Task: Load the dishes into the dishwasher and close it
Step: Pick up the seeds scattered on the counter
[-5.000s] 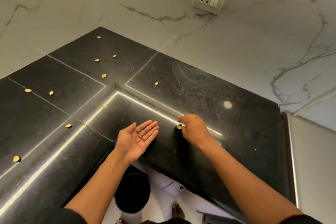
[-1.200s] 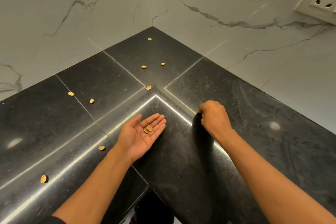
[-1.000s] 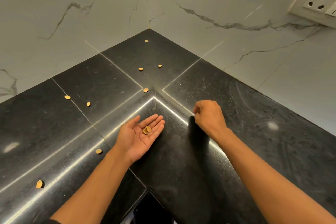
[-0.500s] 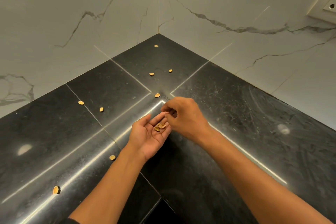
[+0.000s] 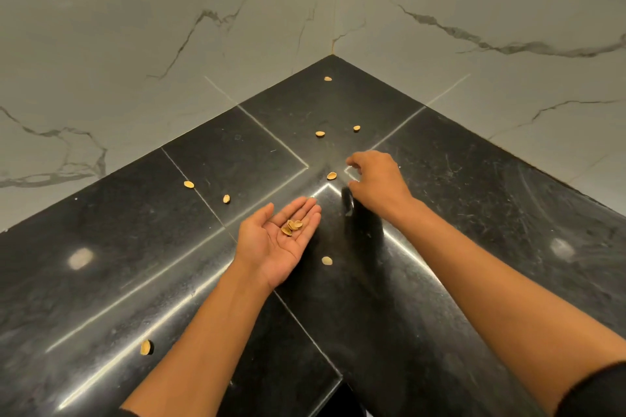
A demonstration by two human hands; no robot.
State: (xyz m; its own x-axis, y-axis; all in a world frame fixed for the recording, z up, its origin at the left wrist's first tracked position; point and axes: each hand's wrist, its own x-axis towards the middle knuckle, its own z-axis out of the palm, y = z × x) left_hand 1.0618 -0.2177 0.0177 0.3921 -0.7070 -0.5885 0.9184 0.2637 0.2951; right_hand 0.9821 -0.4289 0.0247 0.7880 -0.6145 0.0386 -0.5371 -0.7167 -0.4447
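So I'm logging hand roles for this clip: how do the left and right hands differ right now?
The left hand lies palm up with fingers nearly straight; the right hand is palm down with fingers loosely curled. The left cups a few shells; the right holds nothing visible. The left is nearer the person; the right reaches farther, just beside a loose shell on the counter. Both are bare and over the counter's corner.

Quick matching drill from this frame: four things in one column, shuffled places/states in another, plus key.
Things:
1. left hand
2. right hand
3. tan nutshell at the bottom left
4. tan nutshell farthest back

States:
A. lies near the wall corner
B. palm up, carries shells
C. reaches toward a shell on the black stone counter
D. lies near the counter's front edge

Pairs: 1-B, 2-C, 3-D, 4-A
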